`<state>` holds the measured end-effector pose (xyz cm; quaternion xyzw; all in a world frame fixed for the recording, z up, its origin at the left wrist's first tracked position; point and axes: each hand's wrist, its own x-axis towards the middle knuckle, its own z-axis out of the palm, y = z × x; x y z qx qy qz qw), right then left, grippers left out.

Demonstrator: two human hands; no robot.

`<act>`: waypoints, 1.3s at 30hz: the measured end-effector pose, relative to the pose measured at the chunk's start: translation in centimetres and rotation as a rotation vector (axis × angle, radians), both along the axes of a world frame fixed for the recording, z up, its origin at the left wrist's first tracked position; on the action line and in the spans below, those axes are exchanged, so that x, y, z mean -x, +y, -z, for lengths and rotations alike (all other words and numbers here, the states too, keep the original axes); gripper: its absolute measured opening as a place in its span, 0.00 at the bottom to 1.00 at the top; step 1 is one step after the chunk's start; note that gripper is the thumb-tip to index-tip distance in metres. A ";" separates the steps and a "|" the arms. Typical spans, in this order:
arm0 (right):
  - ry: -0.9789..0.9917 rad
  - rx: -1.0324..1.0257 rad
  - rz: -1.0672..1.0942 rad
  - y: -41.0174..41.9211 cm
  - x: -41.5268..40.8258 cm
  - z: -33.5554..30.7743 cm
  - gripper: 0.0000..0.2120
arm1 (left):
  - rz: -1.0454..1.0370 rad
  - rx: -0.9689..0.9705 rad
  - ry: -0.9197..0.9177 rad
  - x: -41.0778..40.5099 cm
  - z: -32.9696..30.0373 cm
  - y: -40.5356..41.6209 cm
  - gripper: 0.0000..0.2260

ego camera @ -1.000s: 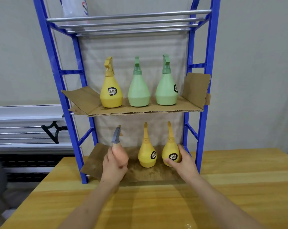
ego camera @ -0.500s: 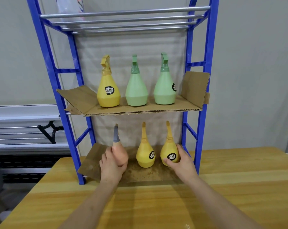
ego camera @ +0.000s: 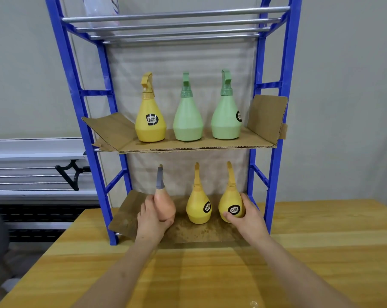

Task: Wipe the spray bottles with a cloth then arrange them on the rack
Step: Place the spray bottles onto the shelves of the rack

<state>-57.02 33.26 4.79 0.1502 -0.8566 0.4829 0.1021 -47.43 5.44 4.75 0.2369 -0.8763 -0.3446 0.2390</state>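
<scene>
Hands (ego camera: 151,221) unmoved, bottles (ego camera: 166,207) near shelf edge

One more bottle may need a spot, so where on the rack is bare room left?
The top rail shelf is bare right of the white bottle. The middle cardboard shelf is crowded with three bottles; only its left flap is free. The bottom shelf is crowded too: left hand grips the orange bottle, right hand the right yellow bottle.

Three bottles (ego camera: 187,112) stand on the shelf (ego camera: 188,146) above three others (ego camera: 198,205).
</scene>
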 end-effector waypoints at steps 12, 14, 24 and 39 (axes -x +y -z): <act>-0.010 0.021 -0.011 0.0 -0.1 -0.1 0.39 | 0.012 -0.049 0.103 -0.3 0.3 -0.1 0.45; -0.012 0.015 -0.010 0.1 -0.1 -0.2 0.40 | 0.016 -0.059 0.111 -0.3 0.3 -0.1 0.45; -0.012 0.005 -0.004 0.1 -0.1 -0.2 0.40 | 0.022 -0.090 0.136 -0.5 0.6 -0.1 0.46; -0.024 0.009 -0.022 0.2 0.1 0.0 0.41 | 0.035 -0.087 0.097 -0.5 0.4 -0.1 0.46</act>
